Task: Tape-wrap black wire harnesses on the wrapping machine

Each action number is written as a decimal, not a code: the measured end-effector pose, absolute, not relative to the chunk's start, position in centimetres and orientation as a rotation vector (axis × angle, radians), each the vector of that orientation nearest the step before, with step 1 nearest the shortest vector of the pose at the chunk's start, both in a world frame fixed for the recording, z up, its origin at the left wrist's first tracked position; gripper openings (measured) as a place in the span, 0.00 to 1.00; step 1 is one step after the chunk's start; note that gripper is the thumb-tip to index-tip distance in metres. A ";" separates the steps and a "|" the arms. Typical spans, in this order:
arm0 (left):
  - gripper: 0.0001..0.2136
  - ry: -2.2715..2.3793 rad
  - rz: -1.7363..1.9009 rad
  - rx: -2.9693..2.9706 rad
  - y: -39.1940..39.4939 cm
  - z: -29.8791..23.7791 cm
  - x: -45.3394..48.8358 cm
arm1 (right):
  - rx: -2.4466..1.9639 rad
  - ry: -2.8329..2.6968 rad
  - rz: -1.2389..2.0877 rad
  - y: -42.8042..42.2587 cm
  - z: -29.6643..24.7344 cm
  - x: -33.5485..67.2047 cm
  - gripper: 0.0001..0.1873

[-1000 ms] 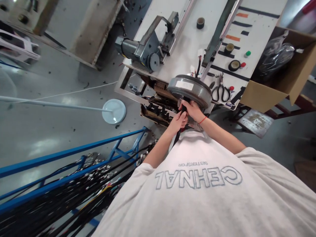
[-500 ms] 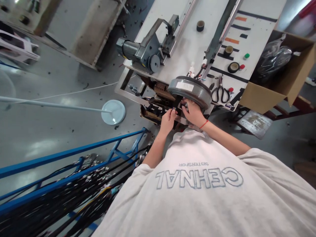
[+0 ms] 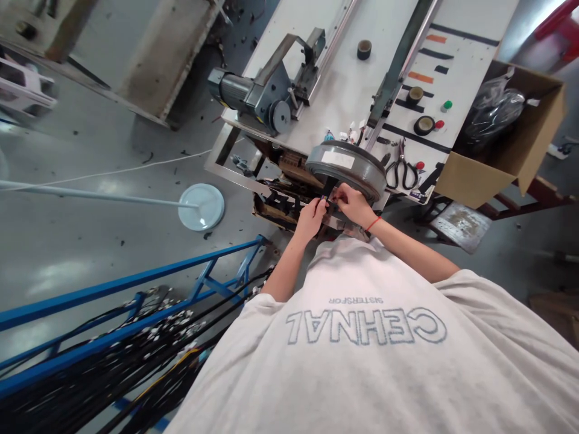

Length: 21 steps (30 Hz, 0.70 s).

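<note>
A round grey hub motor (image 3: 346, 166) with a white label lies at the near edge of the white workbench (image 3: 344, 78). A black cable (image 3: 329, 185) hangs from its near side. My left hand (image 3: 311, 218) and my right hand (image 3: 353, 204) meet just below the motor, both with fingers pinched on this black cable. A red string circles my right wrist. My light grey shirt fills the lower part of the view.
On the bench are a metal motor fixture (image 3: 262, 99), tape rolls (image 3: 424, 125), scissors (image 3: 402, 172) and green and red buttons. An open cardboard box (image 3: 506, 138) stands at the right. A blue rack (image 3: 113, 301) of black cable bundles is at the lower left, a white round stand base (image 3: 201, 206) on the floor.
My left hand slid left away from the right one, then came back beside it. Both hands stay under the motor's near edge on the black cable.
</note>
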<state>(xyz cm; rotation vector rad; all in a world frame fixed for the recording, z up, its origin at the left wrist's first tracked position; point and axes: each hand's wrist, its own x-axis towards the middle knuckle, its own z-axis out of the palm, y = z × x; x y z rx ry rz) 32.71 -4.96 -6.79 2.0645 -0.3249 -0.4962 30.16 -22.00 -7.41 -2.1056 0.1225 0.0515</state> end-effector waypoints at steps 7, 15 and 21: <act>0.10 -0.489 -0.520 2.240 -5.1 -8.0 32.8 | -2.188 -0.117 0.006 -21.1 -5.1 31.2 0.11; 0.11 -0.477 -0.586 2.172 -5.9 -8.8 32.5 | -2.379 -0.537 -0.042 -22.0 -6.6 32.6 0.14; 0.08 -0.411 -0.507 2.300 -5.8 -8.3 31.4 | -2.609 -0.525 0.214 -21.5 -6.9 33.6 0.29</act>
